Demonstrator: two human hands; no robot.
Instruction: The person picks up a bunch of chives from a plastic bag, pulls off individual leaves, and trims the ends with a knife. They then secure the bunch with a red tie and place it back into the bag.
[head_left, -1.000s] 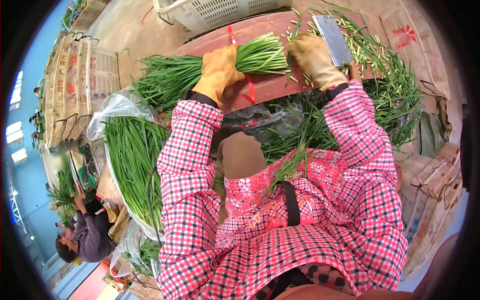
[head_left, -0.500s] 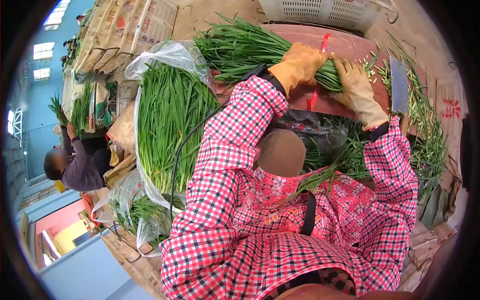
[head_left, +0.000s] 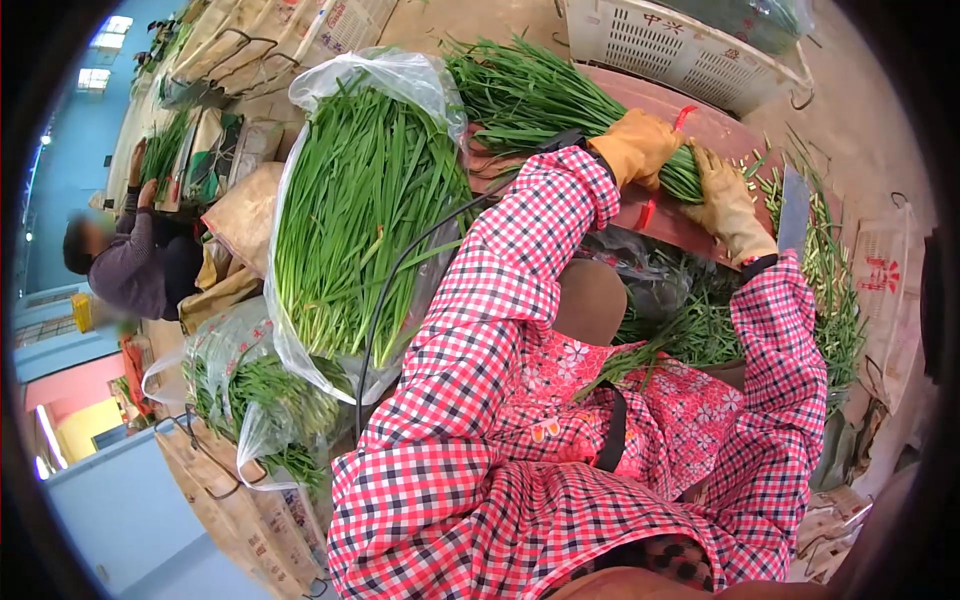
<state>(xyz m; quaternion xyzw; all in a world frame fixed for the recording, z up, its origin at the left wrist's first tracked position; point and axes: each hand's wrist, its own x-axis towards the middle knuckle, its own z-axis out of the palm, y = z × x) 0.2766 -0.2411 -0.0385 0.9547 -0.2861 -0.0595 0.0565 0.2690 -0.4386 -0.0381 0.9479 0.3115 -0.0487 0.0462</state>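
Note:
A bundle of long green garlic chives (head_left: 545,95) lies across a reddish-brown board (head_left: 640,85), its leaves spreading to the left. My left hand (head_left: 640,148), in an orange rubber glove, is closed over the bundle near its stem end. My right hand (head_left: 728,205), in a paler, stained glove, presses round the stem ends with its fingers on the far side. A red strip (head_left: 646,213) runs under the bundle between the hands, and its other end sticks up beyond. Just right of my right hand stands a flat grey metal blade (head_left: 793,208).
Left of the board, a large plastic bag (head_left: 290,320) holds more chives. Cut stem pieces (head_left: 815,225) are heaped beyond the blade. A white crate (head_left: 680,50) stands behind the board. Another person (head_left: 140,255) sits at far left, handling greens. A black cable (head_left: 385,300) hangs by my left sleeve.
The view has shifted, so the board and bags appear farther right. Both hands keep their places on the bundle. The other person's hands and greens have changed position.

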